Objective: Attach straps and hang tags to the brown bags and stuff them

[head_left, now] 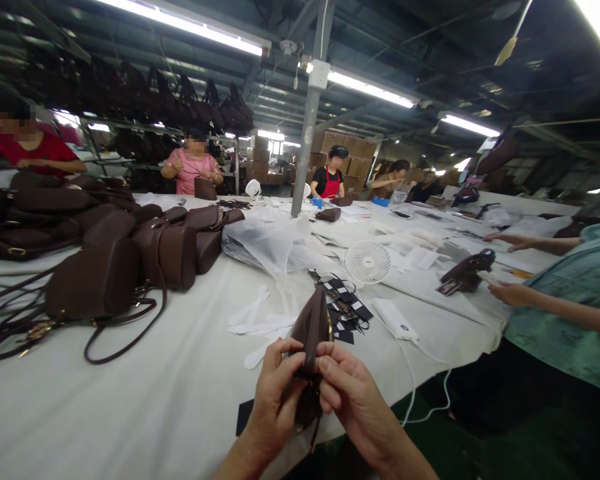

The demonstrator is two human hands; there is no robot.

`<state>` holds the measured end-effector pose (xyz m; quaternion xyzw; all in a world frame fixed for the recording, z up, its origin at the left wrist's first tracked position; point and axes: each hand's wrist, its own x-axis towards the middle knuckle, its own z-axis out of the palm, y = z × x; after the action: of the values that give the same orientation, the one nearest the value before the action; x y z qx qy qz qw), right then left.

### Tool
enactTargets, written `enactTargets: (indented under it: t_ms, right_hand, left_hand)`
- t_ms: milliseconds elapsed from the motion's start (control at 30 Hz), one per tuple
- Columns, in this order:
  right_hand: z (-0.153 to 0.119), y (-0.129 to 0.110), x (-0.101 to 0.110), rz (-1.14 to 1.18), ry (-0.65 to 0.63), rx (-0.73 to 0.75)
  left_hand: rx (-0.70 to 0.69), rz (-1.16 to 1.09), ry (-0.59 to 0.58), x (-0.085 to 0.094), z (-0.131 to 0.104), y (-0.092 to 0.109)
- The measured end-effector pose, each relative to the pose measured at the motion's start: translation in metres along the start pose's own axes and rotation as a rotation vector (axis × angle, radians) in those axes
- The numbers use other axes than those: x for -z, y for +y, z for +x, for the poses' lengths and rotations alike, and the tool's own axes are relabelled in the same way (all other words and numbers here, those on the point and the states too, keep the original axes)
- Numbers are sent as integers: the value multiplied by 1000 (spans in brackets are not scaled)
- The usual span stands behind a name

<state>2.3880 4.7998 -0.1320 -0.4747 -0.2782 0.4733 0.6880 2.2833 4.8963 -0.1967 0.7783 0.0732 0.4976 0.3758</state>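
Close in front of me is a dark brown leather handbag (309, 325), seen edge-on with a gold zip along its right side. My left hand (279, 392) grips its left side, thumb and fingers closed on the leather. With fingertips pinched at the near edge, my right hand (351, 393) holds the bag from the right. The lower part of the bag is partly hidden by my hands. Just beyond it lie black tags (345, 303) with cords. White paper-like strips (260, 323) rest to its left, and a black card (245, 417) shows beside my left hand.
Brown handbags (95, 280) with straps are heaped on the left. A clear plastic bag (265, 243) lies before a grey post (307, 133). A white fan (368, 262) and a corded white power bank (395, 319) stand right of centre. A co-worker's hands (510, 291) handle another bag at right.
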Motion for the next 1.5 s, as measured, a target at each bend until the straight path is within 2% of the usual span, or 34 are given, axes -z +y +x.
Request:
enactTargets:
  t_ms: [67,167,233,267,333,433,533,600,667,733,800,867,933,1000,1033,1167,1233,1333,1500]
  right_hand:
    - [-1,-3,7,-168,32,61]
    - [5,-12,24,-535,232,289]
    - [13,-18,36,-713,304,366]
    - [17,-22,41,-777,266,355]
    - [24,-28,46,-870,91,309]
    - [31,-36,43,-897,-124,278]
    - [35,-43,35,-754,-221,129]
    - [36,-47,30,-767,-250,76]
    - [38,-50,25,-982,-238,228]
    - [40,-53,22,-1246,-224,472]
    - [43,-55,21,-1380,-215,625]
    - [48,-57,21,-1338,-229,577]
    - [53,-56,21,-1187,-262,397]
    - [57,-53,19,-1038,-279,232]
    - [58,-50,17,-991,-279,198]
    - [54,-44,8,-950,-289,280]
    - [50,-44,5,-961,-315,328]
    - [42,-45,1,-944,-369,304]
    - [17,-40,-20,-805,-425,237]
  left_hand:
    - [17,19,-31,0,4,1]
    - [24,74,-64,0,13,0]
    - [25,90,-97,-2,18,-2]
    - [24,90,-108,-2,19,-2]
    - [28,83,-106,-2,20,-3]
    - [42,81,-102,-1,18,-3]
    - [64,82,-127,2,18,-2]
    - [73,86,-137,3,19,-1]
    - [67,90,-132,5,21,-1]
    - [57,93,-119,7,23,0]
    - [51,100,-114,8,25,0]
    - [54,111,-120,7,23,1]
    - [43,123,-88,1,16,1]
    - [28,143,6,-10,6,0]
    - [25,155,67,-17,0,-1]
    - [19,194,270,-43,-12,-8]
    - [-8,189,334,-48,-11,-10]
    - [-5,176,314,-39,-4,-10]
    - [-35,234,176,8,4,7]
